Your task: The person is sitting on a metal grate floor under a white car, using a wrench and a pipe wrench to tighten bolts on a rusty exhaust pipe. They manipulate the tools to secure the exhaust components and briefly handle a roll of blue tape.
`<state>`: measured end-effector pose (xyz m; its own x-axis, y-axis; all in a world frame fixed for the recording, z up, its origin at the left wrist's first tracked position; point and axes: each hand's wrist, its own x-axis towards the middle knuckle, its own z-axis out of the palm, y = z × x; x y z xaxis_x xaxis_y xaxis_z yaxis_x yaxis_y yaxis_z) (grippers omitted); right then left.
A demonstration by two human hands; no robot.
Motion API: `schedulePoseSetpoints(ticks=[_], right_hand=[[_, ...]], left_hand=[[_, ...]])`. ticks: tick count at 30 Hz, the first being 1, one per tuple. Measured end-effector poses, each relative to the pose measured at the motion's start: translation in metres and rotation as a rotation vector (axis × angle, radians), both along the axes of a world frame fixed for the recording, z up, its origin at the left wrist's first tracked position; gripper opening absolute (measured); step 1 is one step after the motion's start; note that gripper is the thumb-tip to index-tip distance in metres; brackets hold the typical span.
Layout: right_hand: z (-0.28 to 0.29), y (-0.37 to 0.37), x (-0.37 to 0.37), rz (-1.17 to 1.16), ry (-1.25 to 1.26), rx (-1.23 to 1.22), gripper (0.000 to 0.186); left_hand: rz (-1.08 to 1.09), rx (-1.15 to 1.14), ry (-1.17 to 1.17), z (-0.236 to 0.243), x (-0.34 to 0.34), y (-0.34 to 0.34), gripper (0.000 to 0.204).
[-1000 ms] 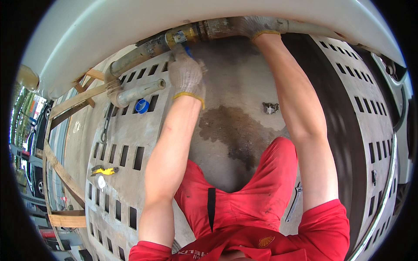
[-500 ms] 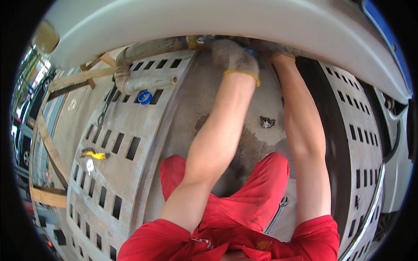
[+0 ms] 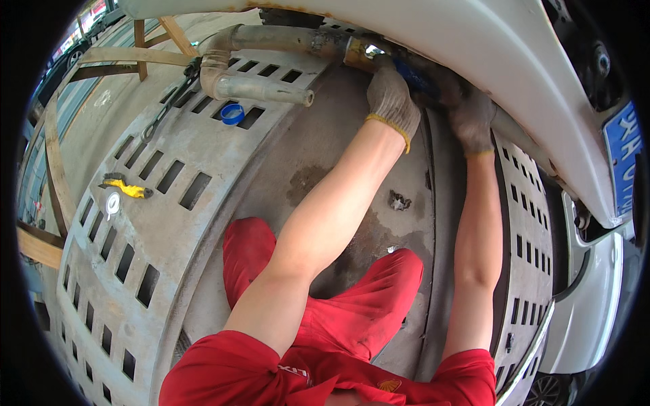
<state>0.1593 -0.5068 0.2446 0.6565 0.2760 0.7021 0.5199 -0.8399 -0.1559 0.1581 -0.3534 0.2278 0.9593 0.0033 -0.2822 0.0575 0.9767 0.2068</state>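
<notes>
Up under the pale bumper (image 3: 474,34), both my hands are in knit work gloves with yellow cuffs. My left hand (image 3: 394,101) is closed, its fingertips curled up at the exhaust pipe (image 3: 277,37); what they pinch is hidden. Just left of those fingers the pipe carries a yellowish-brown band (image 3: 359,54) and a small bright patch. Dark blue material (image 3: 416,78) lies along the pipe between my two hands; I cannot tell what it is. Further right, my right hand (image 3: 472,120) closes around the dark part of the pipe, in shadow, fingers partly hidden.
On the left slotted metal ramp (image 3: 156,223) lie a blue ring-shaped roll (image 3: 232,114), a yellow-handled tool (image 3: 127,186), a small white round object (image 3: 112,204) and a long dark tool. Wooden framing stands beyond. Another slotted ramp (image 3: 525,223) runs along the right. A crumpled scrap (image 3: 399,200) lies between.
The view has shifted, so the bumper sits higher and my right glove shows more fully. My left hand, blurred before, is now sharp and closer to the yellowish band.
</notes>
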Motion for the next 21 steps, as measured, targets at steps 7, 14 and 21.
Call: schedulePoseSetpoints(ticks=[7,14,21], right_hand=[[-0.016,0.048,0.015,-0.009,0.036,-0.234,0.052],[-0.012,0.052,0.022,0.015,0.086,-0.225,0.052],[0.007,0.067,0.016,-0.018,0.018,-0.424,0.049]], left_hand=[[-0.145,0.298,-0.194,-0.035,0.026,0.039,0.026],[0.098,1.525,-0.443,-0.024,-0.007,0.093,0.044],[0.558,2.513,-0.659,0.001,0.053,0.169,0.06]])
